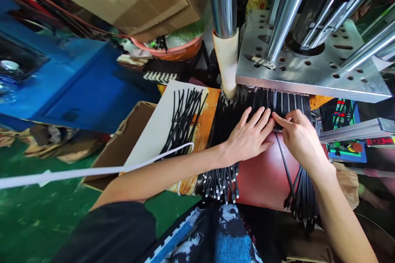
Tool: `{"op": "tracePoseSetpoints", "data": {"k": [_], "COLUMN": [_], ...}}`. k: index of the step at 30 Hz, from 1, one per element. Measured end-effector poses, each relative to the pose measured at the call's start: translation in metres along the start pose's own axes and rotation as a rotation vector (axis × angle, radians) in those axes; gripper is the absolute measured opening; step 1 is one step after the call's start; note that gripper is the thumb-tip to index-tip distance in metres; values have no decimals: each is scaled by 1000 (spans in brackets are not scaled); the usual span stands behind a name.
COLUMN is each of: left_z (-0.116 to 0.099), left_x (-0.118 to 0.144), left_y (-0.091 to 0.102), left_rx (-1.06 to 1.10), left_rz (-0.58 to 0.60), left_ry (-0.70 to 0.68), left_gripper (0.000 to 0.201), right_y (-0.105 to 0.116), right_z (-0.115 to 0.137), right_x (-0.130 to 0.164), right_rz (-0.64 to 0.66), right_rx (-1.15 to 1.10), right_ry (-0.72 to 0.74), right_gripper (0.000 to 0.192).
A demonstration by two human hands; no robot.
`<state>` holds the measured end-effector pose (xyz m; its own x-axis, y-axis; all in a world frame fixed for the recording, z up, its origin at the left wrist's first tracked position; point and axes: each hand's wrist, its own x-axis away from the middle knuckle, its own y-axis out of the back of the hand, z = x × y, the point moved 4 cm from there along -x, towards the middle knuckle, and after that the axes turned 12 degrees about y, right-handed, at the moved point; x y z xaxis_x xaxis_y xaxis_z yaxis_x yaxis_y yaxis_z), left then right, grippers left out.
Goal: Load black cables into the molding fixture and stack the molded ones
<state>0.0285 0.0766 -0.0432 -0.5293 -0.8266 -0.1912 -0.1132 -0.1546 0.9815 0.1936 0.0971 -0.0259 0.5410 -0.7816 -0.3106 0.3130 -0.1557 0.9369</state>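
My left hand (251, 134) lies flat with fingers stretched over the near edge of a slotted black fixture (285, 104) under the press plate. Beside it, my right hand (298, 137) has its index finger extended towards my left fingertips and its other fingers bent. Those fingers are closed at the upper end of a black cable (284, 164), which trails down over a red surface (259, 183). The exact grip is hidden. A bunch of black cables (304, 197) hangs by my right wrist. More black cables with pale plug ends (220, 185) pass beneath my left forearm.
A steel press plate (311, 70) with upright rods overhangs the fixture. At left, tied black cables (187, 119) lie on a white board (151, 131), beside an open carton (123, 139). A white tube (92, 172) crosses my left arm. Control buttons (347, 148) sit at right.
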Motion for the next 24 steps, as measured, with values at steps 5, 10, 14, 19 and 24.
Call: {"op": "tracePoseSetpoints", "data": {"k": [5,10,14,19,24], "left_z": [13,32,40,55,57], "left_x": [-33,-75,-94,-131,-111], "left_y": [4,3,-5,-21,2], "left_rx": [94,147,163,184,220], "left_rz": [69,80,51,35,-44], "left_ry": [98,141,130,138,144], "left_gripper": [62,59,50,40,39], "right_y": [-11,-21,-30,-41,-14], "right_z": [-9,-33,-47,-68,-54], "right_x": [-27,-68,-77,-102,-89], "right_rz": [169,116,42,-36,6], "right_rx": [242,209,127,8,6], "right_ry": [-106,-149,-107,-107,-87], "right_gripper": [57,54,49,49,47]}}
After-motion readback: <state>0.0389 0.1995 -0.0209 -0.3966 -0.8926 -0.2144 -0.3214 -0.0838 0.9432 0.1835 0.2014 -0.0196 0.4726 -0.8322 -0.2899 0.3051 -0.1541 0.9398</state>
